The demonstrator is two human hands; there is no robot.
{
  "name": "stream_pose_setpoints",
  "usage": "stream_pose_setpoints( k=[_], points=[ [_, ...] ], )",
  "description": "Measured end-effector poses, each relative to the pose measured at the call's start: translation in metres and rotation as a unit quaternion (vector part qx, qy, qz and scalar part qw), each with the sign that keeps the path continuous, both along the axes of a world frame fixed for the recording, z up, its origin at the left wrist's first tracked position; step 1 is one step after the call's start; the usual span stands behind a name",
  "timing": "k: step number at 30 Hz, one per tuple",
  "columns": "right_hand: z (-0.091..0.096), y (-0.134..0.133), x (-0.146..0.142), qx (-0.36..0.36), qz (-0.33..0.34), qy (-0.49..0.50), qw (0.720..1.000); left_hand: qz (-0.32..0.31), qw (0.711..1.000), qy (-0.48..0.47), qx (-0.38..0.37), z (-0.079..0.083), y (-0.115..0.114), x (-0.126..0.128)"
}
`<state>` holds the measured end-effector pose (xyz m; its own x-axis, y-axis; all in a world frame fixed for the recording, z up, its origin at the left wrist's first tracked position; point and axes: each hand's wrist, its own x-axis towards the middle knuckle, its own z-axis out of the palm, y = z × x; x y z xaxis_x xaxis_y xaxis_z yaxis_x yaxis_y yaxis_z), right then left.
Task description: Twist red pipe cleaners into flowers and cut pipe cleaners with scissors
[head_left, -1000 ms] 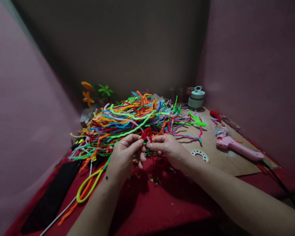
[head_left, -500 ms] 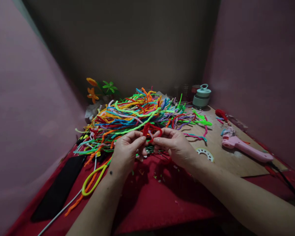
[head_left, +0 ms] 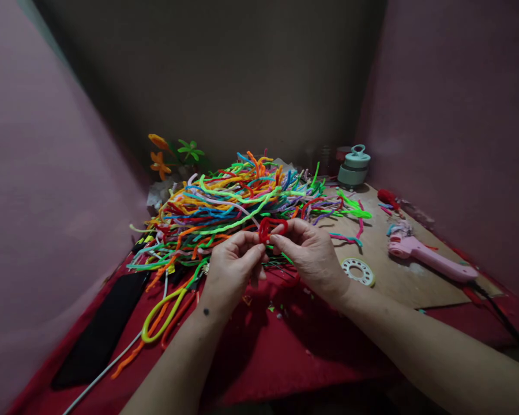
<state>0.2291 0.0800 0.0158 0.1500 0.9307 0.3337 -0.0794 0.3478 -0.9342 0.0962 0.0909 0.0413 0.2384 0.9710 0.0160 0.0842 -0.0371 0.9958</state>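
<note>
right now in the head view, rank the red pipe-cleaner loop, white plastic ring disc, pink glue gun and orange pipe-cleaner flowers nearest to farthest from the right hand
1. red pipe-cleaner loop: pinched in the right hand itself.
2. white plastic ring disc: just to its right.
3. pink glue gun: farther right.
4. orange pipe-cleaner flowers: back left corner.

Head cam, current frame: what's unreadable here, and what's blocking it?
Ends of the red pipe cleaner: head view, covered by fingertips of the left hand and right hand.
Jars behind the teal container: head view, too dark to identify.
Cord of the pink glue gun: runs off the right edge.
Black flat object: dim, kind unclear.
Whatever lies under the pipe cleaner pile: buried.
</note>
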Motion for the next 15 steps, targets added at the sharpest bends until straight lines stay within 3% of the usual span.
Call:
stream_pose_setpoints(
  k=[11,15],
  points=[
    [-0.004,-0.004,-0.001,0.095,-0.099,-0.192,0.972,0.048,0.994,0.062,0.071,-0.006,-0.003,0.002],
    [-0.002,-0.003,-0.001,0.07,-0.073,-0.165,0.981,0.041,0.986,0.101,0.123,-0.012,-0.003,0.002]
  ],
)
